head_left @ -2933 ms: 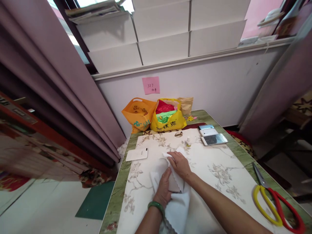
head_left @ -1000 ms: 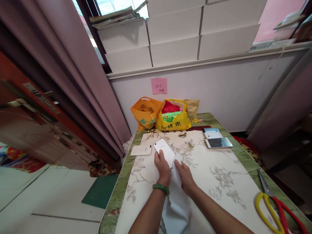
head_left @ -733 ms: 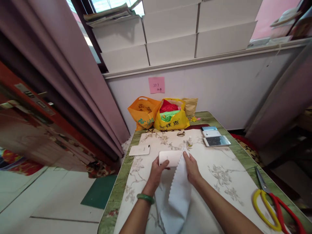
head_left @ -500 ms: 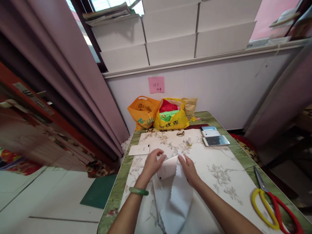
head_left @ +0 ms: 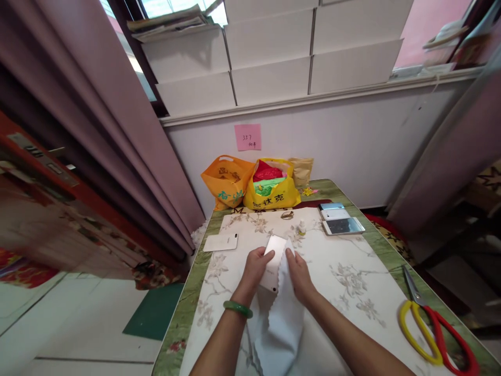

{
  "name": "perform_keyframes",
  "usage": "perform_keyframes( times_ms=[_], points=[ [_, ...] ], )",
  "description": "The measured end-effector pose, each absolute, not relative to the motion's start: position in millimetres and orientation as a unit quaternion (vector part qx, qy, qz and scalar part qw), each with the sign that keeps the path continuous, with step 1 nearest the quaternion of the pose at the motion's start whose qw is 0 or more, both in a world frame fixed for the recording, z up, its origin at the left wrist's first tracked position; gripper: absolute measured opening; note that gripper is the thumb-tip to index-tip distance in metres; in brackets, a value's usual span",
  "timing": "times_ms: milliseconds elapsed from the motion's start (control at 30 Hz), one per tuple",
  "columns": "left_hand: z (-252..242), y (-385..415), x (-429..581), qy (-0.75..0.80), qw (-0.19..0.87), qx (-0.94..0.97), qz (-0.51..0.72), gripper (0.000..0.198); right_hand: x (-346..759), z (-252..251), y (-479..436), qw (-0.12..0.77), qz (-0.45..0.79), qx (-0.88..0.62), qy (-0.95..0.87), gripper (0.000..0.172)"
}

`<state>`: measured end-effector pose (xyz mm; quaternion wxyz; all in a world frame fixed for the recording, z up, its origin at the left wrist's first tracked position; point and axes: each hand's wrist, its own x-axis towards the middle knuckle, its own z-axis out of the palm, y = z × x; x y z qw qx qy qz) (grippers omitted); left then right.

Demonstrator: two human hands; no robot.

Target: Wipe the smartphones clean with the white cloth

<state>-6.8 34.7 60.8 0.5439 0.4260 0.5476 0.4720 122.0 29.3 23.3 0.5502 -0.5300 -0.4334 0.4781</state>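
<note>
White rectangular phone now turned lengthwise vs ½ sec ago, over green-marbled desk. L hand fingers closed on its left edge; R hand fingers pinch pale-blue scalloped cloth, so right edge's covered, rest of back exposed.

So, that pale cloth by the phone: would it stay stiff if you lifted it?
Probably not: the pale cloth hangs in loose folds, so it should flop. It looks thin, so it's likely light for its size. Pushed, it would probably bunch up, being so rumpled.
</note>
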Motion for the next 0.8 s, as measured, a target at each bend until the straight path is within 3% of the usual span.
perform_keyframes(
  times_ms=[233,533,800],
  points=[
    [55.2,46.2,2.8,0.599,0.417,0.398,0.556,0.033,107.6,16.7,4.1,0.469,0.465,-0.533,-0.529,0.045],
    [55.1,21.6,2.1,0.58,0.451,0.517,0.438,0.026,128.1,15.6,49.7,0.494,0.474,-0.585,-0.434,0.05],
    [42.5,41.2,-0.6,0.588,0.432,0.382,0.568,0.035,118.4,6.6,3.1,0.456,0.514,-0.508,-0.52,0.048]
  ],
)
